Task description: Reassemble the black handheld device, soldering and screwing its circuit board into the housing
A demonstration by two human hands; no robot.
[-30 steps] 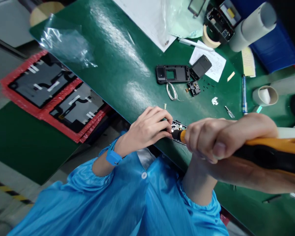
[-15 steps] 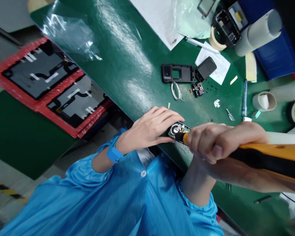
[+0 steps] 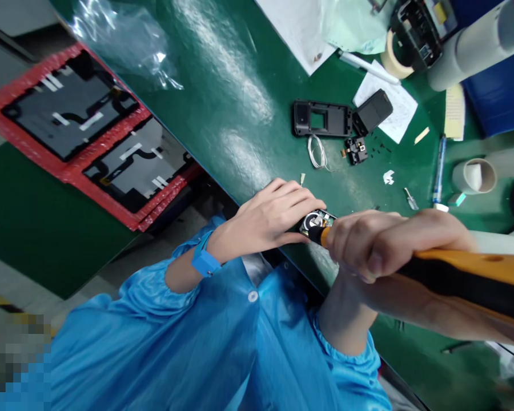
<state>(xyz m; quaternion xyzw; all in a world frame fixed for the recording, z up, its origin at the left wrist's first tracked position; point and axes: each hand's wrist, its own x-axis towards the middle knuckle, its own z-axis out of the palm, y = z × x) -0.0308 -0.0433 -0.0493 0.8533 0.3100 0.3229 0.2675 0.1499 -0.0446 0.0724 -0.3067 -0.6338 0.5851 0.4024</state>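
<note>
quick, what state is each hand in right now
Left hand: partly closed, holding one end of the small open device.
Right hand: closed, holding the orange-and-black tool.

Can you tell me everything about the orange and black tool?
The tool has a thick orange-and-black body that looks like plastic, and a black nose. The right hand wraps around it. It points left, its nose over a small open gadget; I can't tell if they touch. Its back runs out of view.

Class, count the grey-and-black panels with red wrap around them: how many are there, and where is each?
2. One panel lies at the picture's upper left; the second panel sits beside it, nearer the left hand. Others may be hidden underneath.
</note>
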